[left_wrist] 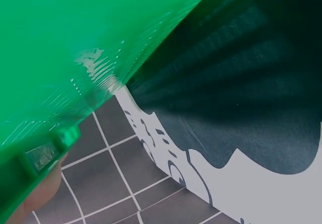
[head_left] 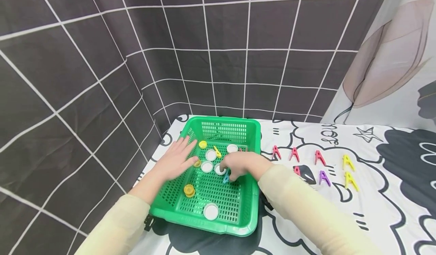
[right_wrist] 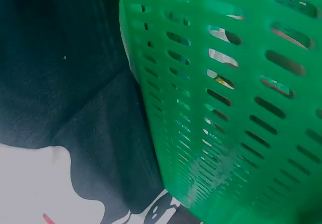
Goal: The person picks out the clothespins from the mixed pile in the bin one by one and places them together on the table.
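A green plastic basket with slotted walls stands between both forearms. My right hand reaches over its right rim, with the fingertips pinching a blue clothespin low in the basket. Over the left rim my left hand lies with its fingers extended, holding nothing. Round white lids, yellow caps and a yellow clothespin lie on the basket floor. Part of a red piece shows behind the right hand. Basket walls fill much of both wrist views, hiding the right hand in its own.
To the right of the basket, red clothespins, a purple clothespin and yellow clothespins lie spread on a black-and-white patterned cloth. A dark gridded curtain hangs behind and on the left.
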Demonstrator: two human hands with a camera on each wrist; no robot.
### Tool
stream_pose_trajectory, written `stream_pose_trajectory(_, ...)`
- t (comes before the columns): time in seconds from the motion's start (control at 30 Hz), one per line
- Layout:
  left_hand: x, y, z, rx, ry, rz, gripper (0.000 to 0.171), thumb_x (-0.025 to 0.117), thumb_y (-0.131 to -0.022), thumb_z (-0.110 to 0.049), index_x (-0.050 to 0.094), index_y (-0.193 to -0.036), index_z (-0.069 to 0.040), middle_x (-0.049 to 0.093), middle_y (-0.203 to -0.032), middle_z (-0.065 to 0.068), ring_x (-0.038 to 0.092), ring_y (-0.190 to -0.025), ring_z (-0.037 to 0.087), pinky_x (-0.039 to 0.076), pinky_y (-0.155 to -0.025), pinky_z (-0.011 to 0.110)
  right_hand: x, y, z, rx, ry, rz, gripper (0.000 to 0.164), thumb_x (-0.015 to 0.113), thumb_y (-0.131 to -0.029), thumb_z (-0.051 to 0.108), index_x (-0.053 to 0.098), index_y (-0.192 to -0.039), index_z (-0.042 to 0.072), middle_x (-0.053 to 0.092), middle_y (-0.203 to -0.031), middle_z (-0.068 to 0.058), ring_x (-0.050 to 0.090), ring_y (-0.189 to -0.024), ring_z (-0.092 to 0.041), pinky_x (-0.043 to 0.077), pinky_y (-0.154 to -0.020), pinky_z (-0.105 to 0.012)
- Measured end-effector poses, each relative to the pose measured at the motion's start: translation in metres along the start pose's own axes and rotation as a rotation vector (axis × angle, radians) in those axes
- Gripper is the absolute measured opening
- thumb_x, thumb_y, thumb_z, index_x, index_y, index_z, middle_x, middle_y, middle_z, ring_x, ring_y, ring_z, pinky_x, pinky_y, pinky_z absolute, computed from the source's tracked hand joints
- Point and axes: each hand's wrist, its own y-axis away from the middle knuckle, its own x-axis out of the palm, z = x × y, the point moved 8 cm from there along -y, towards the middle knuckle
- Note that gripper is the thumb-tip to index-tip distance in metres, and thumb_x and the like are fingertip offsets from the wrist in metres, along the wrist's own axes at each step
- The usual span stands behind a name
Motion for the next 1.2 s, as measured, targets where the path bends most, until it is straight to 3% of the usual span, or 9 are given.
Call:
stream_pose_trajectory(0.27, 0.001, -0.002, -0.001, 0.001, -0.008, 0.003, 0.067, 0.031, -0.099, -0.05, 0.024, -0.148, -0.005, 0.015, -0.152, 0.023, 0.009, -0.14, 0.038, 0.005, -0.113, 0.048, 0.005, -0.003, -0.003, 0.007, 0.0, 0.013, 0.034, 0.076, -0.078, 0.017, 0.067, -0.111, 0.018, 0.064, -0.106, 0.004, 0.057, -0.099, -0.013, 0.048, -0.086, -0.03)
stream_pose_trajectory(0.53, 0.0, -0.002, -0.001, 0.003, -0.013, 0.003, 0.066, 0.031, -0.099, -0.049, 0.022, -0.149, -0.006, 0.015, -0.152, 0.023, 0.009, -0.14, 0.039, 0.005, -0.113, 0.048, 0.004, -0.005, -0.005, 0.026, 0.008, 0.02, 0.033, 0.074, -0.08, 0.014, 0.067, -0.112, 0.021, 0.061, -0.11, 0.003, 0.056, -0.1, -0.014, 0.048, -0.082, -0.03)
stream_pose_trajectory(0.87, 0.0, -0.001, 0.0, 0.003, -0.008, 0.001, 0.067, 0.031, -0.099, -0.05, 0.024, -0.149, -0.005, 0.016, -0.152, 0.023, 0.01, -0.14, 0.039, 0.006, -0.113, 0.048, 0.01, -0.006, -0.008, 0.087, 0.078, 0.031, 0.029, 0.074, -0.079, 0.007, 0.068, -0.101, 0.026, 0.057, -0.106, 0.002, 0.05, -0.086, -0.013, 0.044, -0.068, -0.028)
stream_pose_trajectory(1.07, 0.0, 0.0, 0.001, -0.008, -0.005, 0.004, 0.067, 0.03, -0.099, -0.051, 0.023, -0.149, -0.006, 0.015, -0.152, 0.023, 0.009, -0.14, 0.039, 0.006, -0.113, 0.048, 0.011, -0.009, -0.002, 0.043, 0.083, 0.036, 0.038, 0.074, -0.08, 0.011, 0.062, -0.113, 0.025, 0.057, -0.111, 0.002, 0.053, -0.097, -0.013, 0.046, -0.075, -0.029)
stream_pose_trajectory(1.2, -0.001, 0.0, -0.001, -0.005, 0.0, -0.004, 0.067, 0.03, -0.099, -0.051, 0.024, -0.148, -0.005, 0.016, -0.152, 0.023, 0.01, -0.14, 0.039, 0.006, -0.113, 0.048, 0.013, -0.01, 0.001, 0.012, 0.038, 0.038, 0.037, 0.075, -0.078, 0.009, 0.06, -0.109, 0.024, 0.056, -0.109, 0.003, 0.054, -0.096, -0.012, 0.047, -0.077, -0.027)
